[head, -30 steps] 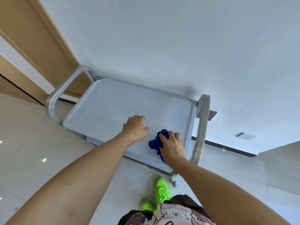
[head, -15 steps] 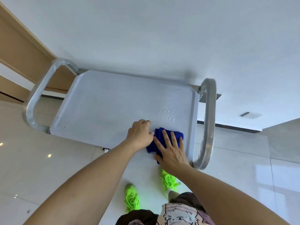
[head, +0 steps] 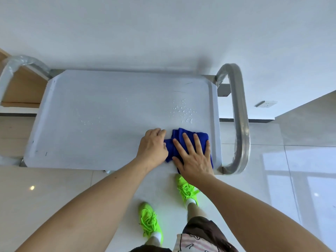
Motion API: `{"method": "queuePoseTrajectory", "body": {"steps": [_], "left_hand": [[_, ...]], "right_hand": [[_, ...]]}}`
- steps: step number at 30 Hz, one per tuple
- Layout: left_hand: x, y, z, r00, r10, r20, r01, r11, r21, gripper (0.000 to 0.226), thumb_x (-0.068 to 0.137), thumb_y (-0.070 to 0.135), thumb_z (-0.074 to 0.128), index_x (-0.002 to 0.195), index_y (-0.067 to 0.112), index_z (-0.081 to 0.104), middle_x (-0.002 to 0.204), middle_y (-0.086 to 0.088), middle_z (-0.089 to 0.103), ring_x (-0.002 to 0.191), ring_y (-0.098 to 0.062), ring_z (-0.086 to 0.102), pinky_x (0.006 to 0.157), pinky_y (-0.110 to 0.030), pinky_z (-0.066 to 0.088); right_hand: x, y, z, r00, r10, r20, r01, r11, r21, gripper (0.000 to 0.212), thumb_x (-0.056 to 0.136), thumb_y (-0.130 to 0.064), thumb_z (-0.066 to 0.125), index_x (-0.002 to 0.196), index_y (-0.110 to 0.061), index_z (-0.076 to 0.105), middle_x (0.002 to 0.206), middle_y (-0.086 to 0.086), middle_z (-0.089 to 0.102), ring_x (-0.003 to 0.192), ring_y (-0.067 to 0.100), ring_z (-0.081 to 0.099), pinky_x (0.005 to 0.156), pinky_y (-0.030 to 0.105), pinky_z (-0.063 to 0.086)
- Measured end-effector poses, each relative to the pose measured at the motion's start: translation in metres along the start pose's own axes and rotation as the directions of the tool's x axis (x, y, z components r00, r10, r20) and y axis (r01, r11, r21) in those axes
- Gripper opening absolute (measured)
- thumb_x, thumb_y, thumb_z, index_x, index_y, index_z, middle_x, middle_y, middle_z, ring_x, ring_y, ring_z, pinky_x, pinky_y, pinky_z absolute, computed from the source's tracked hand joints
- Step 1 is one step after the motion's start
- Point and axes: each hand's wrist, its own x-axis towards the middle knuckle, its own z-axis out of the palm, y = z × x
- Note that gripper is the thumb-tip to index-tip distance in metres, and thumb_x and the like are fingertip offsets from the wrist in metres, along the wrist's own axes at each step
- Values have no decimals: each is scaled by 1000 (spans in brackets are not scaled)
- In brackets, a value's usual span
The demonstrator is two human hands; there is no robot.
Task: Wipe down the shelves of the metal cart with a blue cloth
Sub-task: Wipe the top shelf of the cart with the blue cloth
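Pressing the blue cloth (head: 189,142) at the top shelf's (head: 109,115) 4 o'clock corner, the right hand (head: 192,157) lies flat, fingers (head: 187,140) spread, while the left hand (head: 152,146) pinches its edge; the bunched cloth may skip the droplets (head: 183,111) at 12 o'clock.

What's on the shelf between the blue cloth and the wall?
In the head view, water droplets sit on the metal cart shelf beyond the blue cloth; past them it looks bare.
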Motion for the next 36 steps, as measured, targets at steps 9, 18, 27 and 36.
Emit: {"method": "queuePoseTrajectory", "body": {"steps": [9, 18, 27, 36], "left_hand": [[6, -11, 12, 1000, 18, 1, -18, 999, 46, 61, 92, 35, 54, 147, 15, 40, 154, 0, 39, 138, -19, 37, 108, -34, 35], [29, 26, 12, 991, -28, -135, 71, 943, 326, 48, 91, 59, 47, 94, 13, 61, 90, -3, 53, 81, -25, 51, 68, -38, 36], [35, 23, 24, 971, 13, -240, 65, 947, 314, 47, 89, 53, 60, 80, 7, 61, 84, -11, 55, 76, -34, 53, 88, -53, 46], [32, 18, 26, 970, 66, -234, 17, 943, 333, 44, 91, 48, 58, 79, 6, 67, 85, -10, 55, 76, -33, 52, 82, -48, 47]], "right_hand": [[54, 10, -3, 993, 107, -56, -108, 994, -14, 62, 99, -63, 27, 157, -41, 20, 164, 1, 24, 150, 36, 15, 115, 69, 8], [144, 30, -15, 980, 174, -97, -173, 985, 28, 61, 99, -64, 23, 155, -42, 14, 165, 0, 19, 151, 35, 7, 116, 67, -1], [238, 60, -30, 968, 197, -155, -191, 980, 47, 61, 97, -63, 24, 154, -42, 18, 165, 0, 21, 150, 36, 9, 115, 69, 4], [245, 68, -37, 969, 214, -120, -210, 977, 45, 63, 98, -64, 19, 156, -41, 13, 167, -1, 14, 152, 34, 3, 115, 68, 5]]}}
